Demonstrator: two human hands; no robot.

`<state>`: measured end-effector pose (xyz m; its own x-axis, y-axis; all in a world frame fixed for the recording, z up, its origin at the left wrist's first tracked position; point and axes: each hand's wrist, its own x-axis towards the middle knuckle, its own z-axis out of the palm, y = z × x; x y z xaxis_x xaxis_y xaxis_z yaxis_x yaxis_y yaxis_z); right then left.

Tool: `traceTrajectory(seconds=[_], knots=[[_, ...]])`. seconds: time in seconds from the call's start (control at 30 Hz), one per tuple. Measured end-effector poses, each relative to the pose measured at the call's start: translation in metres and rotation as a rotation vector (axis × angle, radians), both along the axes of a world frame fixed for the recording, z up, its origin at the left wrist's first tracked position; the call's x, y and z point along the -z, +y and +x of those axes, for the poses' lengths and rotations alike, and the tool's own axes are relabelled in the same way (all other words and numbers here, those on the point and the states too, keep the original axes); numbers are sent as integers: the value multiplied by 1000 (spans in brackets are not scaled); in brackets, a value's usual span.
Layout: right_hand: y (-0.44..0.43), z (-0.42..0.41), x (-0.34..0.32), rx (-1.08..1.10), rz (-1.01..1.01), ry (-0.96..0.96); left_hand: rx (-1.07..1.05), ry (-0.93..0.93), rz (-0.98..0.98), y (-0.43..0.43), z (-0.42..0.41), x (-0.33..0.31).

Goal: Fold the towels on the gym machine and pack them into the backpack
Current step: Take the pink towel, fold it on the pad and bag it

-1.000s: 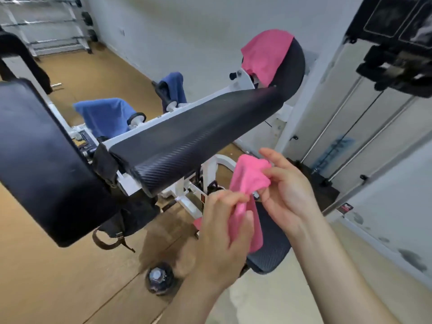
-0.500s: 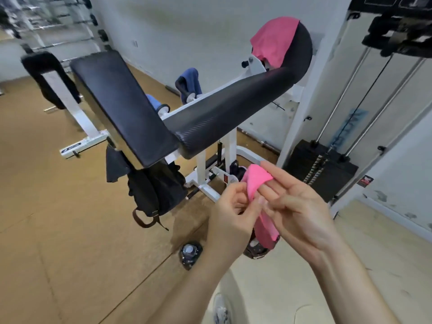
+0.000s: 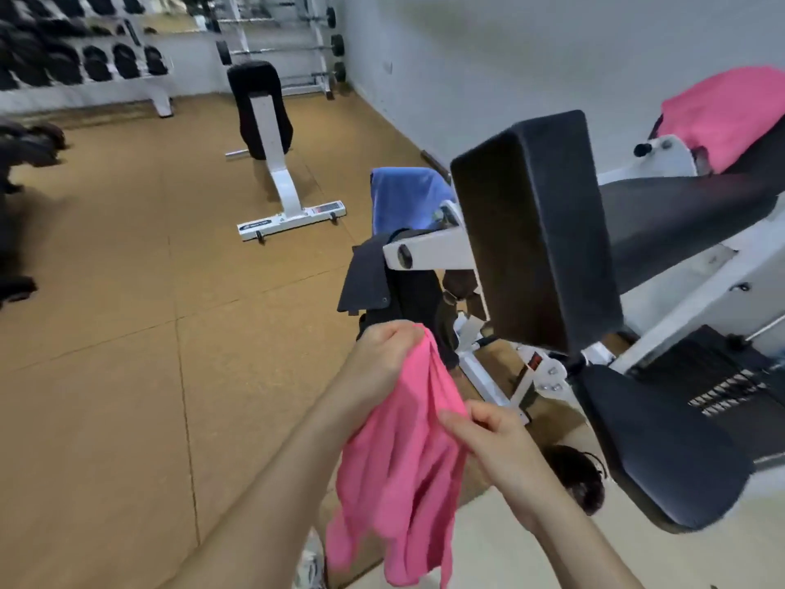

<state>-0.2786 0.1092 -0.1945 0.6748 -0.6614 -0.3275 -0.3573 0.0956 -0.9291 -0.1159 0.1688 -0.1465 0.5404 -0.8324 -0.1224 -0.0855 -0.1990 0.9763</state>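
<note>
A pink towel (image 3: 399, 474) hangs loose between my hands at the bottom middle. My left hand (image 3: 384, 361) grips its top corner. My right hand (image 3: 488, 440) pinches its right edge lower down. A dark backpack (image 3: 408, 291) with its flap open hangs from the white frame of the gym machine (image 3: 429, 248), just beyond my left hand. A blue towel (image 3: 408, 201) is draped over the machine behind the backpack. Another pink towel (image 3: 730, 112) lies on the machine's far pad at the upper right.
The machine's black pad (image 3: 539, 231) juts out right of the backpack, and its seat (image 3: 662, 444) is at the lower right. A dark round object (image 3: 577, 474) lies on the floor under the seat. A white bench (image 3: 272, 155) and dumbbell racks (image 3: 85, 65) stand at the back left.
The view has swung left toward the backpack. The pink towel, held bunched between both hands before, now hangs unfolded, with my hands apart on its top corner and right edge.
</note>
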Motion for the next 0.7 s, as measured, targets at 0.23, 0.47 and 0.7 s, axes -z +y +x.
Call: traceTrajectory(seconds=[0.23, 0.47, 0.7], knots=[[-11, 195, -43, 148, 305, -309, -173, 92, 3, -15, 187, 10], [-68, 320, -111, 227, 658, -632, -211, 156, -68, -59, 322, -23], [-153, 380, -105, 115, 591, -797, -370, 124, -139, -154, 407, -39]])
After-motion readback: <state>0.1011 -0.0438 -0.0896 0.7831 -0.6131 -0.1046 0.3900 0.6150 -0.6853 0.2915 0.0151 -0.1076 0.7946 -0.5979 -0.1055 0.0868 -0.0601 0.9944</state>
